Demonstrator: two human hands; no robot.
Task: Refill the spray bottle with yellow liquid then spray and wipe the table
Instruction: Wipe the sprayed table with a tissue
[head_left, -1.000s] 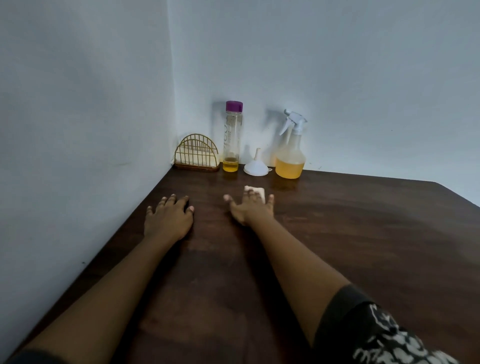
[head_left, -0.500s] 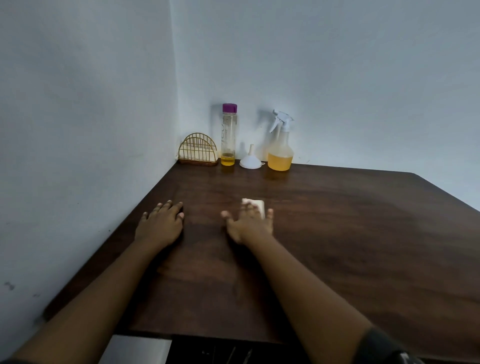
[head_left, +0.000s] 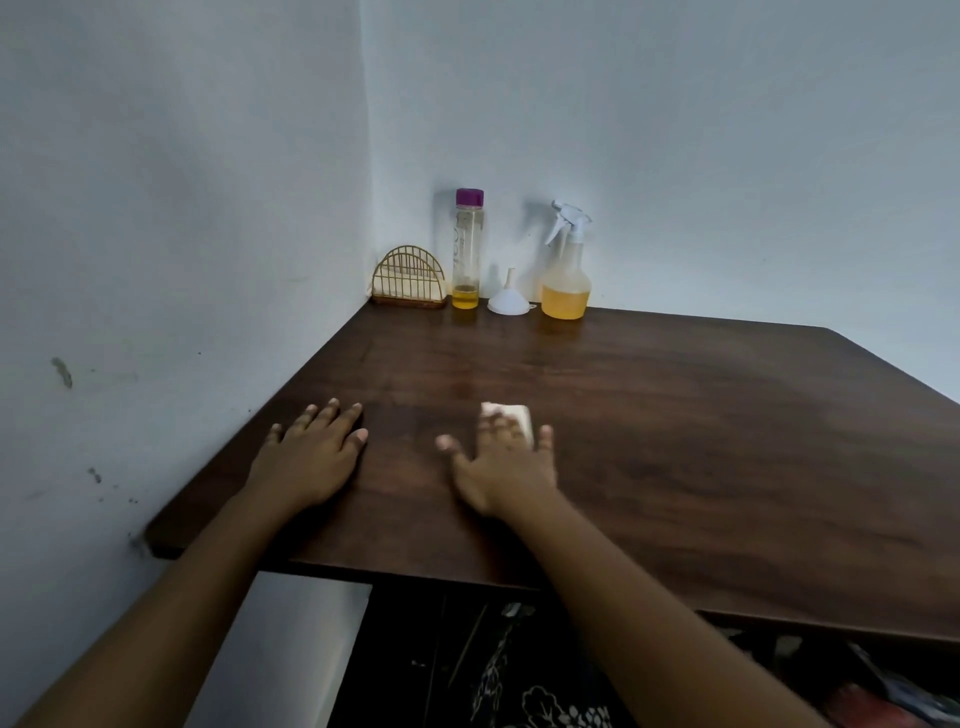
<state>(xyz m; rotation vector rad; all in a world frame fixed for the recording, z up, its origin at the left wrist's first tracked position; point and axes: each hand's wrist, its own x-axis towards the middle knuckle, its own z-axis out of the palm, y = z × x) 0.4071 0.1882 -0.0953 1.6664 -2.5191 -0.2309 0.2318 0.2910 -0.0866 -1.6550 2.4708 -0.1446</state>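
A clear spray bottle (head_left: 566, 275) with a white trigger head stands against the back wall, its lower part holding yellow liquid. Left of it lies an upturned white funnel (head_left: 508, 297), then a tall clear bottle (head_left: 466, 249) with a purple cap and a little yellow liquid at the bottom. My right hand (head_left: 501, 460) presses flat with spread fingers on a small white cloth (head_left: 519, 415) on the dark wooden table (head_left: 701, 441). My left hand (head_left: 311, 449) rests flat on the table near the left wall.
A gold wire napkin holder (head_left: 410, 278) sits in the back left corner. Walls bound the table at the left and the back. The table's front edge (head_left: 467, 577) runs below my forearms, with dark patterned fabric under it.
The view has pulled back from the table, so the front edge now shows. Both hands have slid towards me, the right one dragging the cloth along the tabletop.
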